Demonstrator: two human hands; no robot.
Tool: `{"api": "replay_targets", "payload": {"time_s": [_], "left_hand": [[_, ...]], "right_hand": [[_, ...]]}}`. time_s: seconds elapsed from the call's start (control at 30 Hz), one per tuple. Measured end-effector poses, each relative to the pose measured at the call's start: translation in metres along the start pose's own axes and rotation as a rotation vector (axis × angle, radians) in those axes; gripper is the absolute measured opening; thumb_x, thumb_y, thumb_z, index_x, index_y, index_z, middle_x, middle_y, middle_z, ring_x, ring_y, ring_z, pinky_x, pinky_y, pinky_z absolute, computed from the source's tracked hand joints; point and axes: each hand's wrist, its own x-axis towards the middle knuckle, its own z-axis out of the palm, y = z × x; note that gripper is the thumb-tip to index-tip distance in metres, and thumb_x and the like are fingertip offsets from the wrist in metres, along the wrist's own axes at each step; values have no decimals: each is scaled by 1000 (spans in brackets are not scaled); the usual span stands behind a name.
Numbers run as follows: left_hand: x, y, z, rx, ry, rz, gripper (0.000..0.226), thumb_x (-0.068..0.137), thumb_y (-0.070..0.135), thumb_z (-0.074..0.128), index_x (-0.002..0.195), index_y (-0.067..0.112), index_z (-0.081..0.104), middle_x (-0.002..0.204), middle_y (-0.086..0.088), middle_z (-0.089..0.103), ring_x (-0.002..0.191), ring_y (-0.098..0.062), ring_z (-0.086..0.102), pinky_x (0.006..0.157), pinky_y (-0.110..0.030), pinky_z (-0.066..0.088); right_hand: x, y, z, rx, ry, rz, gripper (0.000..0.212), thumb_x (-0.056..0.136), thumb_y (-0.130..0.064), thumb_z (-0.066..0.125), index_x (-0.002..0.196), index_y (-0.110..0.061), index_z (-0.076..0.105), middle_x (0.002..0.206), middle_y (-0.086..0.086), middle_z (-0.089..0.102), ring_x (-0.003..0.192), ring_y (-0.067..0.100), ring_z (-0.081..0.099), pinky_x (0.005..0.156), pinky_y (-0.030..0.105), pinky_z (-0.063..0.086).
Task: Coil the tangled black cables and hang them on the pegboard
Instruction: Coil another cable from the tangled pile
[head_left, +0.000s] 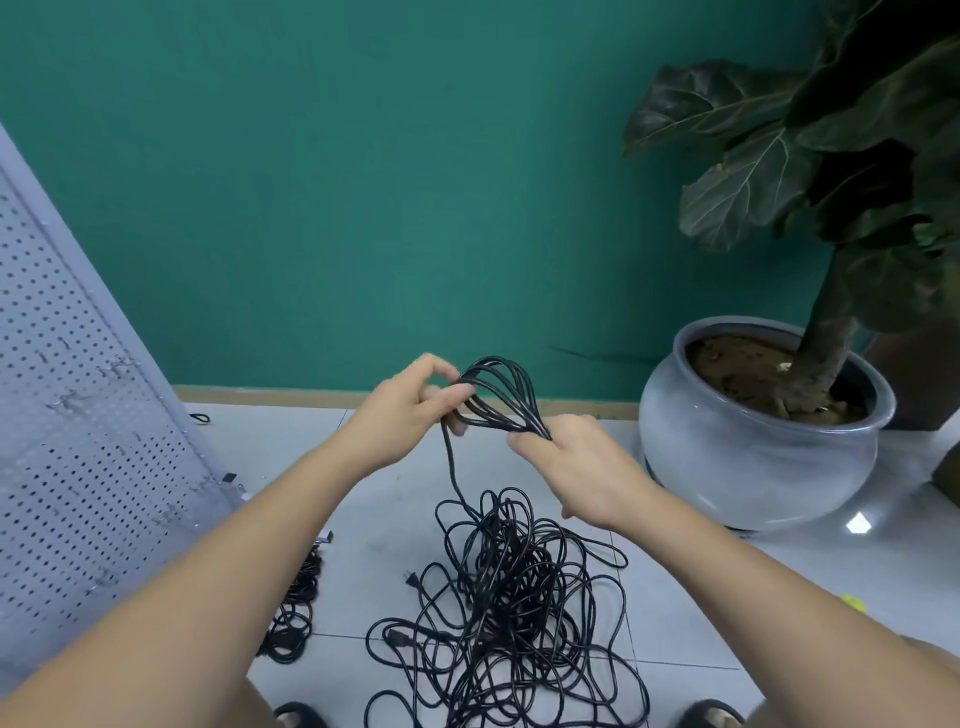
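A small coil of black cable (500, 396) with several loops is held up in front of me. My left hand (408, 410) pinches its left end, fingers curled round the strands. My right hand (576, 467) grips the bunched right end. One strand drops from the coil to a big tangled heap of black cables (504, 618) on the tiled floor between my feet. The grey pegboard (78, 441) leans at the left, with small hooks on it.
A second bundle of black cable (296, 608) lies at the pegboard's foot. A large grey pot (753, 457) with a broad-leaved plant (810, 156) stands at the right against the green wall. My sandalled feet show at the bottom edge.
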Motion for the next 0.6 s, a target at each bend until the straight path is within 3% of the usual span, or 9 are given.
{"api": "replay_targets", "payload": {"time_s": [0.03, 0.1, 0.2, 0.3, 0.4, 0.47, 0.6], "left_hand": [[1, -6, 2, -88, -68, -55, 33, 107, 51, 58, 109, 18, 62, 85, -1, 80, 98, -18, 77, 108, -48, 52], [1, -17, 2, -133, -200, -117, 45, 106, 53, 56, 104, 10, 68, 95, -7, 80, 105, -22, 76, 112, -52, 51], [-2, -27, -2, -79, -279, -138, 35, 108, 44, 59, 101, 14, 76, 107, 1, 81, 115, -21, 72, 114, -47, 50], [-1, -24, -8, -47, -222, -129, 28, 108, 34, 63, 93, 13, 76, 97, -3, 82, 106, -23, 75, 110, -48, 54], [-4, -8, -12, -18, -135, -51, 30, 108, 29, 63, 82, 15, 72, 76, -8, 76, 84, -27, 76, 95, -52, 62], [-7, 8, -12, -22, -9, 22, 30, 109, 26, 61, 83, 14, 70, 70, -8, 72, 76, -28, 75, 84, -49, 65], [-6, 30, -8, -105, 162, 32, 15, 109, 27, 61, 99, 16, 62, 66, -10, 69, 63, -24, 70, 63, -39, 63]], "right_hand": [[-1, 0, -3, 2, 12, 10, 48, 98, -50, 51, 74, -9, 46, 62, 0, 43, 59, 25, 48, 67, 58, 61], [-2, 0, -10, 55, 50, 20, 43, 102, -44, 55, 71, -17, 43, 66, 2, 43, 58, 24, 47, 58, 50, 61], [-1, 0, -18, 133, 93, 46, 38, 103, -38, 58, 75, -15, 46, 71, 7, 43, 55, 26, 48, 43, 29, 49], [3, 4, -20, 112, 100, 75, 38, 104, -37, 55, 77, -12, 46, 71, 9, 43, 57, 36, 56, 43, 29, 47], [5, 7, -16, -45, 103, 106, 45, 105, -42, 49, 79, -5, 49, 70, 9, 55, 72, 41, 68, 57, 34, 50], [4, 8, -11, -145, 100, 109, 47, 104, -44, 47, 76, -7, 53, 72, 10, 60, 67, 34, 58, 58, 35, 47], [-3, -2, 4, -224, 49, 25, 47, 106, -43, 44, 68, -17, 44, 63, 6, 52, 59, 26, 45, 52, 36, 30]]}}
